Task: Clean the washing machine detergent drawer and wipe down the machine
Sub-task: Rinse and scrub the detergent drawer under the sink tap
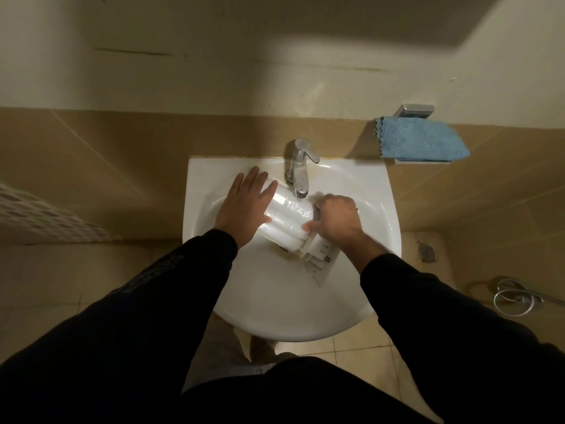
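Walls of tan tile and pale paint back a white sink that fills the middle of the view, with a tiled floor below it. Black sleeves reach in from the bottom edge on both sides. Inside the sink basin lies the white detergent drawer, set on a slant under the chrome tap, its front panel with dark markings pointing toward the person. The left hand lies flat on the far end of the drawer, fingers straight and spread, pressing it down. The right hand is curled over the drawer's near end just beside the tap spout, fingers bent around the edge; whether it also holds a small tool is too blurred to tell. A blue cloth hangs folded over a metal wall holder to the right of the tap, well apart from the hands. Lower right, a coiled metal hose lies on the floor near a round drain.
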The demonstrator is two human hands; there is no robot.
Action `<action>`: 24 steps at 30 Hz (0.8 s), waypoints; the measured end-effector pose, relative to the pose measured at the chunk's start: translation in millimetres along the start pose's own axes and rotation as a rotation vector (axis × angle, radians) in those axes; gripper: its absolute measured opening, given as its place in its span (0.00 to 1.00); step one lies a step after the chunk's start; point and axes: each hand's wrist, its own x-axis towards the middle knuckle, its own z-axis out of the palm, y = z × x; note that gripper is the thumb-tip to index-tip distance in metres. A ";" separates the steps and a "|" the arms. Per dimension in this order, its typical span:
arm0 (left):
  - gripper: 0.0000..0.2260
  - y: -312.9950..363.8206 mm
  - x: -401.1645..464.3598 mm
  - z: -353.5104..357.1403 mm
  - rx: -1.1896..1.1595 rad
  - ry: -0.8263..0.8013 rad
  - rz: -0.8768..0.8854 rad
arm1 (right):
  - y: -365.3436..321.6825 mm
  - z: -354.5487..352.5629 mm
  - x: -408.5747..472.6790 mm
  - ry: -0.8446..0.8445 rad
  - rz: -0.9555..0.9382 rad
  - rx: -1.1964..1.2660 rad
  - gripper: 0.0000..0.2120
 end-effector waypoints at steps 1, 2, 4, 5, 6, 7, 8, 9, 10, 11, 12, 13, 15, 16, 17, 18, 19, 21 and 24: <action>0.40 -0.1 -1.7 -0.2 -0.009 0.009 0.001 | -0.9 1.2 -2.4 0.011 -0.009 0.028 0.17; 0.40 -0.7 -3.0 -0.9 -0.024 0.029 0.006 | -1.3 3.6 -4.8 0.015 -0.013 0.051 0.17; 0.40 -4.9 -3.5 -3.3 -0.058 0.086 0.027 | -0.6 7.0 -6.4 -0.011 -0.006 0.113 0.16; 0.40 -8.6 -1.7 -5.0 -0.073 0.109 0.042 | 0.8 5.6 -4.1 -0.037 0.010 0.159 0.15; 0.39 -12.6 1.0 -6.9 -0.083 0.113 0.057 | 2.5 2.3 -0.7 -0.071 0.028 0.199 0.15; 0.39 -15.9 5.1 -8.5 -0.090 0.098 0.073 | 3.8 -1.7 3.1 -0.108 0.032 0.220 0.16; 0.39 -17.9 10.0 -10.1 -0.100 0.067 0.094 | 4.5 -5.9 6.3 -0.136 0.024 0.213 0.18; 0.38 -18.0 16.2 -11.7 -0.120 0.026 0.121 | 4.4 -8.9 9.3 -0.152 0.016 0.200 0.20; 0.38 -16.2 22.3 -13.5 -0.137 -0.032 0.144 | 4.4 -10.3 11.0 -0.156 0.018 0.197 0.21; 0.37 -13.4 29.2 -15.8 -0.139 -0.102 0.155 | 4.6 -10.2 11.9 -0.155 0.021 0.205 0.21; 0.35 -10.4 35.2 -17.7 -0.126 -0.163 0.160 | 5.2 -7.9 11.8 -0.154 0.030 0.218 0.21; 0.34 -8.2 40.0 -19.5 -0.103 -0.200 0.165 | 5.3 -5.7 10.8 -0.150 0.035 0.222 0.21; 0.31 -8.2 47.0 -23.1 -0.063 -0.220 0.192 | 4.1 -2.9 8.3 -0.136 0.014 0.182 0.19; 0.30 -9.6 48.2 -24.8 -0.061 -0.224 0.202 | 3.2 -2.3 6.7 -0.127 0.000 0.135 0.17; 0.29 -11.9 49.5 -26.3 -0.072 -0.224 0.205 | 1.6 -2.8 5.1 -0.112 -0.007 0.070 0.17; 0.28 -14.3 49.9 -27.9 -0.086 -0.217 0.205 | -0.4 -3.9 3.8 -0.099 -0.002 0.000 0.17; 0.28 -16.9 51.1 -30.4 -0.089 -0.210 0.209 | -2.3 -5.4 4.0 -0.096 0.015 -0.053 0.17; 0.27 -23.7 52.4 -36.0 -0.067 -0.189 0.217 | -6.0 -9.6 6.6 -0.098 0.062 -0.067 0.16; 0.27 -36.3 56.1 -41.7 -0.061 -0.181 0.209 | -12.0 -15.9 15.5 -0.104 0.112 0.032 0.16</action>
